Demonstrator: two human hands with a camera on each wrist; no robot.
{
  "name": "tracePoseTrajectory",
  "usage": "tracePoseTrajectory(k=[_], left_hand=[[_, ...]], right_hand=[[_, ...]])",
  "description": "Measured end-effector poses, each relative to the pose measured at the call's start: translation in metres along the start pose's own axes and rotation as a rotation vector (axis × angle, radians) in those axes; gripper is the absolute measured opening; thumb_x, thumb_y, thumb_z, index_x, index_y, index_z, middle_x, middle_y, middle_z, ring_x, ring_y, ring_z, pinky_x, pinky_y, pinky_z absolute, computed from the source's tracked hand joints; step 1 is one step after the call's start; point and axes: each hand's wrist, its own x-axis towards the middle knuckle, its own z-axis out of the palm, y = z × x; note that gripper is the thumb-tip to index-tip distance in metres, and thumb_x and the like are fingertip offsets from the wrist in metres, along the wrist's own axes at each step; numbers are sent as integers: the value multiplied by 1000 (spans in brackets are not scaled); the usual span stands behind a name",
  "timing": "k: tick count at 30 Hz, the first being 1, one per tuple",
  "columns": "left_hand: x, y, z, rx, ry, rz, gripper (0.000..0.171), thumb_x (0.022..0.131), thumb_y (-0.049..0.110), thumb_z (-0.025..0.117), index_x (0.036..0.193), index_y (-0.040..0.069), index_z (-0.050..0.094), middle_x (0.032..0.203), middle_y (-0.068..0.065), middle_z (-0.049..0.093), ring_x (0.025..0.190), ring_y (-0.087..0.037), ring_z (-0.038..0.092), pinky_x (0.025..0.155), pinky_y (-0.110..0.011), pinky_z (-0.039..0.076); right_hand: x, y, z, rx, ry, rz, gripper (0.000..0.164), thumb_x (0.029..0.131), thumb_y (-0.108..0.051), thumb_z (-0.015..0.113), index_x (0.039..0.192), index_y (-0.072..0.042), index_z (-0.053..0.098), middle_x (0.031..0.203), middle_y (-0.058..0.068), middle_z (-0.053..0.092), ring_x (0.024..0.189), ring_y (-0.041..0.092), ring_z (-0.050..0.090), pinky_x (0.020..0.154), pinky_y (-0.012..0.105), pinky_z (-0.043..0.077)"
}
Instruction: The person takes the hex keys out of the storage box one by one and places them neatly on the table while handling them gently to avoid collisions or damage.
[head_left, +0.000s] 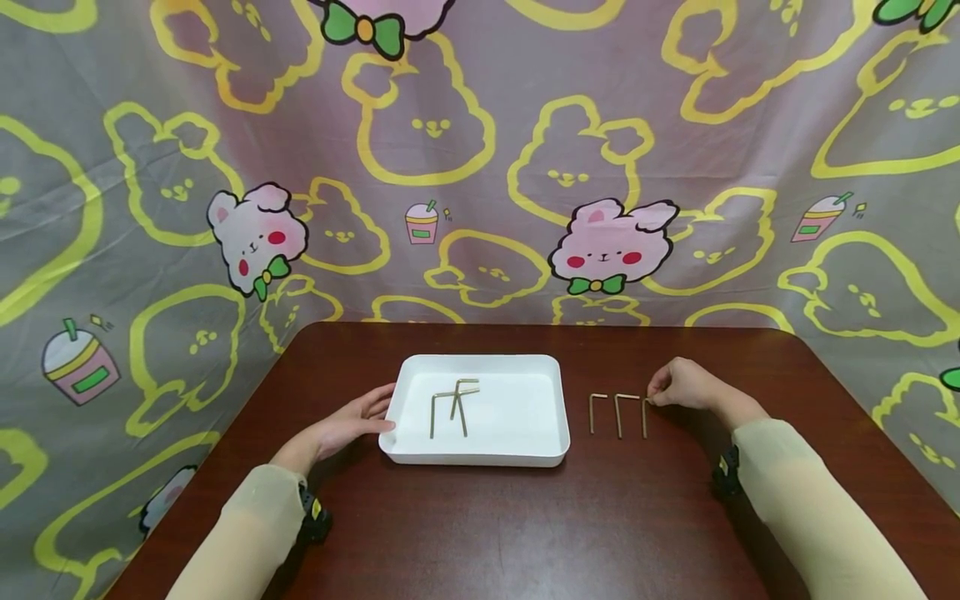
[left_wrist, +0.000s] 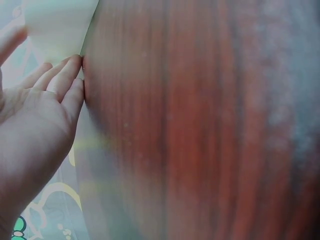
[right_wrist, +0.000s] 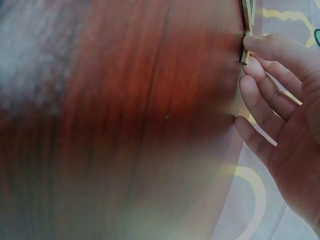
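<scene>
My right hand (head_left: 682, 385) pinches the short arm of a brass-coloured Allen key (head_left: 644, 421) between thumb and fingers, at the right end of a row on the table. In the right wrist view, the thumb (right_wrist: 260, 46) presses on the bent end of this key. Two more Allen keys, a middle one (head_left: 618, 417) and a left one (head_left: 592, 414), lie parallel beside it. The left hand (head_left: 348, 427) touches the left side of a white tray (head_left: 517, 458), thumb at the rim and fingers fairly straight. Inside the tray, several Allen keys (head_left: 432, 417) lie, some crossing.
The dark reddish-brown wooden table (head_left: 517, 533) has rounded far corners. A patterned cloth (head_left: 495, 208) with cartoon animals hangs behind it and along both sides. Dark wrist straps, left (head_left: 315, 512) and right (head_left: 726, 473), sit at the sleeves.
</scene>
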Motion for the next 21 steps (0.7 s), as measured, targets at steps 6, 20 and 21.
tracePoseTrajectory(k=[6, 20, 21], left_hand=[[-1, -1, 0, -6, 15, -11, 82, 92, 16, 66, 155, 5, 15, 157, -21, 20, 144, -36, 19, 112, -54, 18], [0, -3, -1, -3, 12, -3, 82, 91, 15, 67, 155, 4, 15, 157, -21, 20, 144, -36, 18, 112, -54, 18], [0, -3, -1, -3, 12, -3, 83, 91, 15, 67, 155, 4, 15, 157, -21, 20, 144, -36, 18, 112, -54, 18]], right_hand=[[2, -6, -4, 36, 27, 23, 5, 84, -8, 73, 80, -5, 73, 72, -1, 66, 65, 14, 52, 60, 30, 44], [20, -51, -14, 33, 66, -60, 14, 86, -11, 73, 94, 0, 73, 85, 0, 70, 72, 16, 55, 64, 31, 46], [22, -56, -14, 30, 62, -70, 14, 86, -11, 73, 95, 0, 73, 85, 0, 70, 72, 17, 55, 65, 31, 46]])
